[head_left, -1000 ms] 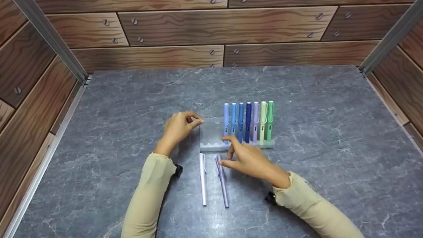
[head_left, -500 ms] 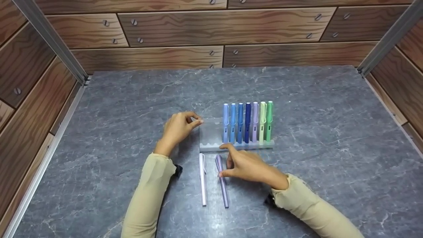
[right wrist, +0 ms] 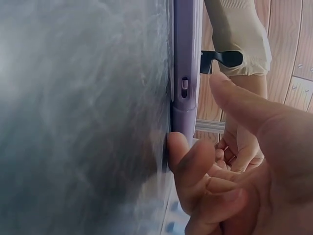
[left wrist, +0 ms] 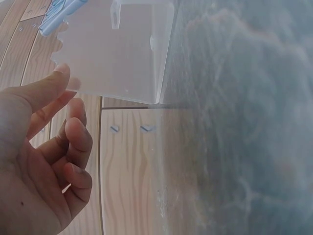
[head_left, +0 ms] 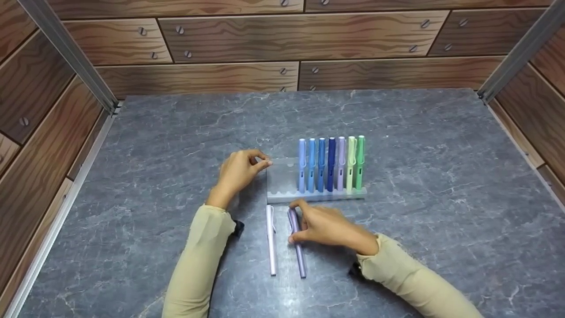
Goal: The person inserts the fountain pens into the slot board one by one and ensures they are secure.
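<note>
My left hand (head_left: 240, 172) pinches the upper left corner of a clear plastic pen stand (head_left: 282, 176) between thumb and forefinger; its other fingers curl loosely in the left wrist view. Several pens, blue, lilac, pale green and green, stand upright in the stand's right part. In front of it lie a silvery-lilac pen (head_left: 271, 247) and a metallic purple pen (head_left: 300, 256). My right hand (head_left: 329, 225) hovers over the purple pen's upper end, forefinger near its tip and thumb across its barrel. In the right wrist view, the thumb is apart from the pen (right wrist: 186, 63).
The grey marbled tabletop (head_left: 419, 176) spreads around the stand. Wood-patterned walls (head_left: 265, 39) and metal corner posts (head_left: 75, 53) enclose its back and sides. The stand's left slots (head_left: 280, 193) hold no pens.
My right hand has come down from before the stand toward the front, over the purple pen. The left hand keeps its pinch on the stand's corner, and both lying pens stay put.
</note>
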### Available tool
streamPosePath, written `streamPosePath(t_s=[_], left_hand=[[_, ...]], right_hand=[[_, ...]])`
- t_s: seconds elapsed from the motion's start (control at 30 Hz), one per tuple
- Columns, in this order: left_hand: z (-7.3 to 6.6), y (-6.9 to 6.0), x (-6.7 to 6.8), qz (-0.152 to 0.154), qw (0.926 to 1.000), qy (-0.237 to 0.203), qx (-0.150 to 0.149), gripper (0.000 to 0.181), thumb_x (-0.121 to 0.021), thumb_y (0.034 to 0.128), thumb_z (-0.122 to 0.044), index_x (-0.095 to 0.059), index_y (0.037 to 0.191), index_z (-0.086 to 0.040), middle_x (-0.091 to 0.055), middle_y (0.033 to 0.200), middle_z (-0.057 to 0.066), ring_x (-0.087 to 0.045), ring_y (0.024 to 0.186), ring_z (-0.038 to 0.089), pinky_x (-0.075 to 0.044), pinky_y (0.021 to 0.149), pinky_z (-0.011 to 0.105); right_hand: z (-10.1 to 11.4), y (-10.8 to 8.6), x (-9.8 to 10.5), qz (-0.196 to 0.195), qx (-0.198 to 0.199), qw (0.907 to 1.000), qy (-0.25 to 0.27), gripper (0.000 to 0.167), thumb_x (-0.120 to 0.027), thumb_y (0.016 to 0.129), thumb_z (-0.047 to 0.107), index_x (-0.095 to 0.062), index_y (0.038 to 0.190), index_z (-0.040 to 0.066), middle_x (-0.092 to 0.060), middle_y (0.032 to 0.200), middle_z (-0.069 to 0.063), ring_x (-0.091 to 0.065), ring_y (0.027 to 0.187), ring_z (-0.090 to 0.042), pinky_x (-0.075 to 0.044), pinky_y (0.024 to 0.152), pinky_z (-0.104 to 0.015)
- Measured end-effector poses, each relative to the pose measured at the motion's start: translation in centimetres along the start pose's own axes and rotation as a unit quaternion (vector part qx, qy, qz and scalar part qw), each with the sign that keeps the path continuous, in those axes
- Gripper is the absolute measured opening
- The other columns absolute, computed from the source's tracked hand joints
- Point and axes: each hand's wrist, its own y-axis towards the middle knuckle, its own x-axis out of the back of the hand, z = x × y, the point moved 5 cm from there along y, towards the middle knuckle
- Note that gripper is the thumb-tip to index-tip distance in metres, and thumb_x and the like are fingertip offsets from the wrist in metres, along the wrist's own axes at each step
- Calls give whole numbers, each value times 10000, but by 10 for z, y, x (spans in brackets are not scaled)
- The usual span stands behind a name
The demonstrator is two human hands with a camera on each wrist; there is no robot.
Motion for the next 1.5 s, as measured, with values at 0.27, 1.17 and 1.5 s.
streamPosePath(t_s=[0.27, 1.17, 1.5], left_hand=[[0, 1, 2, -100, 9999, 72, -47, 218, -672, 887, -419, -753, 989, -244, -658, 709, -6, -474, 569, 111, -350, 530, 285], [0, 0, 2, -61, 9999, 147, 13, 238, -664, 884, -448, -754, 998, -259, -671, 719, -15, -468, 565, 104, -353, 527, 282], [-1, 1, 0, -17, 9999, 136, -5, 238, -664, 885, -441, -751, 1004, -254, -690, 742, -8, -493, 559, 106, -364, 522, 279]], right_hand=[[3, 1, 0, -147, -187, 9996, -127, 768, -833, 699, 431, -486, 1313, 125, -545, 659, 39, -473, 551, -126, -387, 517, -299], [6, 6, -4, -117, -401, 9990, -163, 668, -818, 720, 260, -500, 1288, 108, -632, 814, -56, -578, 692, -218, -457, 602, -381], [2, 1, 9, 97, 1, 9980, 621, 647, -757, 755, 147, -457, 1327, 103, -632, 741, 36, -521, 586, -81, -430, 541, -252]])
